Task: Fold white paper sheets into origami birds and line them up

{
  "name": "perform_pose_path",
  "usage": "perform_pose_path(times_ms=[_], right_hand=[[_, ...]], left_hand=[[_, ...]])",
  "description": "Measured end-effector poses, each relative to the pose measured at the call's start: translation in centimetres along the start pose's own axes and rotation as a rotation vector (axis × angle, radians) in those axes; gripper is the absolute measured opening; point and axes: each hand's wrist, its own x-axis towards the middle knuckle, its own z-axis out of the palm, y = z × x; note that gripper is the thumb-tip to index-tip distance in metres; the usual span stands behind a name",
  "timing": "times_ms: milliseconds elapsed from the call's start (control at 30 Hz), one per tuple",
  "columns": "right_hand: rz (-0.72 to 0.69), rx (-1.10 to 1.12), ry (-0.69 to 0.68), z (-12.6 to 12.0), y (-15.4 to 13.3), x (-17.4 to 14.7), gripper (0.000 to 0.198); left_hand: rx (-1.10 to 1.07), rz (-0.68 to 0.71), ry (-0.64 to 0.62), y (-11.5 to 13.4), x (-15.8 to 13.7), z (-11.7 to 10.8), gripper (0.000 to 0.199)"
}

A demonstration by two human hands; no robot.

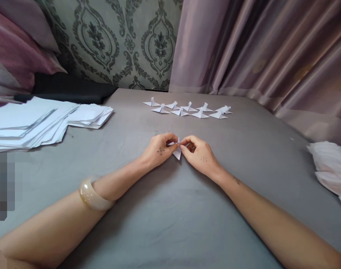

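Between my two hands, near the middle of the view, is a small folded white paper piece (178, 153) with a point toward me and another pointing up. My left hand (160, 148) pinches its left side, thumb against fingers. From the right, my right hand (199, 151) pinches the paper's edge with thumb and forefinger, the fingertips of both hands nearly meeting. Part of the paper is hidden behind the fingers. Farther back, several folded white paper figures (201, 113) stand in two rows, each with flat side points and an upright part.
Stacks of white paper sheets (44, 119) lie at the left beside a black cloth (72, 87). A white crumpled bundle (328, 164) sits at the right edge. Curtains (271, 48) hang along the right of the grey surface (170, 224), and a patterned panel (125, 41) stands behind.
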Motion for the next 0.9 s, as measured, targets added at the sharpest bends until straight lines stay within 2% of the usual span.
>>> perform_pose_path(times_ms=[367,633,900], right_hand=[[-0.005,0.005,-0.010,0.1,0.1,0.1,0.012],[0.009,0.060,-0.039,0.0,0.0,0.4,0.011],[0.080,0.154,-0.062,-0.1,-0.4,0.8,0.016]], left_hand=[[0.065,-0.005,0.007,0.4,-0.1,-0.2,0.019],[0.146,0.078,-0.009,-0.2,-0.1,-0.2,0.023],[0.175,0.172,-0.047,-0.6,0.0,-0.2,0.024]])
